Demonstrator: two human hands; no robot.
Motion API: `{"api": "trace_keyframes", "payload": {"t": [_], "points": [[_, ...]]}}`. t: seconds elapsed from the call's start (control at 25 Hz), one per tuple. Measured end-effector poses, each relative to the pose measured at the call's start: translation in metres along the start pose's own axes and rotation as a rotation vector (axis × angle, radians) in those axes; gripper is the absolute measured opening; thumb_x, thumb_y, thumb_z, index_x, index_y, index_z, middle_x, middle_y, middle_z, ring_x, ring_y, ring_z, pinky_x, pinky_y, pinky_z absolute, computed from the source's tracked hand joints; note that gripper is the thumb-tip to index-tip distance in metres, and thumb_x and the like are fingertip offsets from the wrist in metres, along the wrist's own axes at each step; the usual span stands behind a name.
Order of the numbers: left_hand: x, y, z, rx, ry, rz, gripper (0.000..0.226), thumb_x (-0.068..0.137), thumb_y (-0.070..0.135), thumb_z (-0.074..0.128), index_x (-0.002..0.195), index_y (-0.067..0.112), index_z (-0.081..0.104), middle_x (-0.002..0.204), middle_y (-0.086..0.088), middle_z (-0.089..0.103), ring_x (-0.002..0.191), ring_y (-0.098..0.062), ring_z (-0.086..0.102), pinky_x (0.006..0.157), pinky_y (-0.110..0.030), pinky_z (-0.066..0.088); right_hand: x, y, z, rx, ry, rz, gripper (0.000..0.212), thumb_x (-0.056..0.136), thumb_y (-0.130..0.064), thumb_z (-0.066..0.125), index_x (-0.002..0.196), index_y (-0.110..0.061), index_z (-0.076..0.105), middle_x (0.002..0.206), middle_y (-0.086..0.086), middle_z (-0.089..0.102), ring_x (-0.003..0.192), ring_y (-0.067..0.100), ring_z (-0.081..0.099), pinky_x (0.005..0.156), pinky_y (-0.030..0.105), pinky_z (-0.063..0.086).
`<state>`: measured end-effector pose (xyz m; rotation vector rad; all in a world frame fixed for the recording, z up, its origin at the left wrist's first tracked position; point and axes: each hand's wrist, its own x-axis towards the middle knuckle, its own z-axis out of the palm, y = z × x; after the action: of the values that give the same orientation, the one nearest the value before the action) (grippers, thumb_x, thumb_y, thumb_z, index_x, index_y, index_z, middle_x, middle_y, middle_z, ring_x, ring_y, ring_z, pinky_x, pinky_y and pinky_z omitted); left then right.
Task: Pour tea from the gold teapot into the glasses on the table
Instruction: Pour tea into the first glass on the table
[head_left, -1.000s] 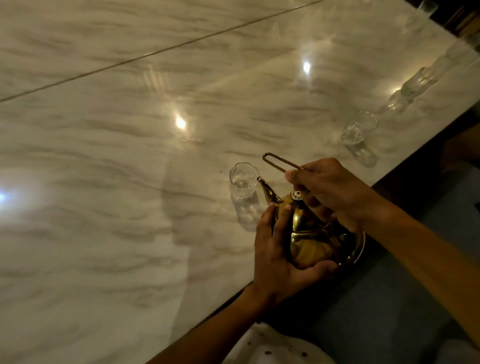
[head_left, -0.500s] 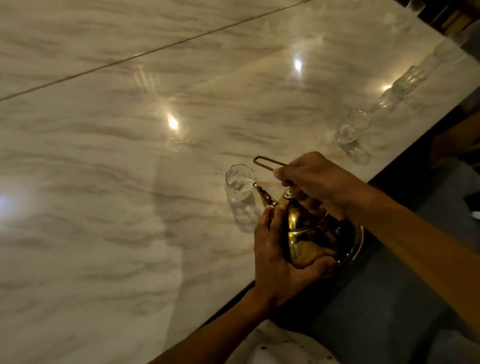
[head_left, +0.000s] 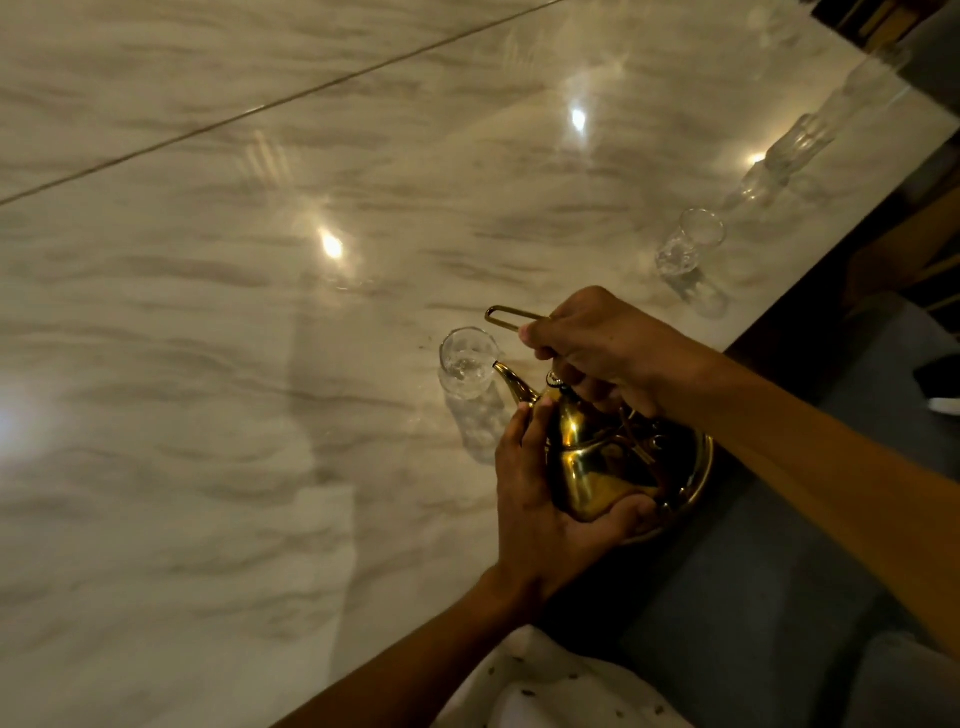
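Right hand (head_left: 597, 348) gripped the gold teapot (head_left: 597, 467) by its handle and left hand (head_left: 540, 499) cupped its belly. The spout sat at the nearest glass (head_left: 467, 364) rim, by the bench (head_left: 208, 364) edge. Tipping too fast could've splashed past that narrow glass.

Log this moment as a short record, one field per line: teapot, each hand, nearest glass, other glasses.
teapot: gold teapot, tilted, spout tip at the rim of the nearest glass
left hand: cups the teapot's body
right hand: grips the wire handle
nearest glass: upright on the marble table, fill unclear
other glasses: second glass upright farther right; more glasses beyond, blurred
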<state>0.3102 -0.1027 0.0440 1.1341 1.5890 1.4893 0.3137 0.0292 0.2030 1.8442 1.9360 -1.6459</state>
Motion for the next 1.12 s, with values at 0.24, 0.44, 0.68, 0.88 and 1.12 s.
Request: {"api": "trace_keyframes", "payload": {"t": [0.24,0.44,0.68,0.88,1.12], "points": [[0.0025,-0.0014,0.0008,-0.048,-0.035,-0.057,0.104,0.066,0.066,0.077,0.148,0.025,0.027,0.149,-0.009,0.036,0.136,-0.030,0.042,0.101,-0.053,0.050,0.0069,-0.0034,0.0014,-0.039,-0.005,0.029,0.024,0.089,-0.019,0.054,0.074,-0.002,0.059,0.023,-0.008,0.039,0.018,0.005,0.031,0.028,0.011,0.026],[0.0015,-0.0006,0.0008,-0.040,-0.029,-0.067,0.103,0.066,0.064,0.079,0.148,0.026,0.028,0.148,-0.005,0.038,0.136,-0.027,0.043,0.101,-0.052,0.050,0.0074,-0.0047,0.0033,-0.057,-0.020,0.029,0.023,0.089,-0.019,0.055,0.073,-0.002,0.059,0.027,-0.007,0.040,0.019,0.005,0.032,0.029,0.011,0.026],[0.0013,0.0001,-0.0009,-0.044,-0.018,-0.069,0.102,0.065,0.061,0.080,0.146,0.024,0.031,0.146,-0.007,0.040,0.134,-0.027,0.045,0.101,-0.051,0.050,0.0084,-0.0062,0.0065,-0.052,-0.031,0.039,0.022,0.089,-0.016,0.054,0.075,-0.001,0.059,0.028,-0.005,0.040,0.020,0.006,0.029,0.030,0.012,0.026],[0.0019,-0.0035,-0.0051,-0.054,-0.036,-0.074,0.102,0.065,0.055,0.082,0.146,0.020,0.031,0.146,-0.011,0.039,0.134,-0.029,0.045,0.099,-0.052,0.051,0.0086,-0.0053,0.0082,-0.053,-0.026,0.043,0.023,0.090,-0.018,0.053,0.075,-0.002,0.059,0.043,0.002,0.042,0.019,0.005,0.030,0.029,0.012,0.026],[0.0028,-0.0076,-0.0073,-0.039,-0.053,-0.050,0.101,0.065,0.054,0.083,0.146,0.025,0.030,0.146,-0.012,0.040,0.135,-0.031,0.044,0.100,-0.054,0.050,0.0103,-0.0007,0.0095,-0.051,-0.016,0.050,0.023,0.090,-0.019,0.053,0.081,0.001,0.060,0.051,0.005,0.045,0.019,0.004,0.033,0.029,0.013,0.027]]}}
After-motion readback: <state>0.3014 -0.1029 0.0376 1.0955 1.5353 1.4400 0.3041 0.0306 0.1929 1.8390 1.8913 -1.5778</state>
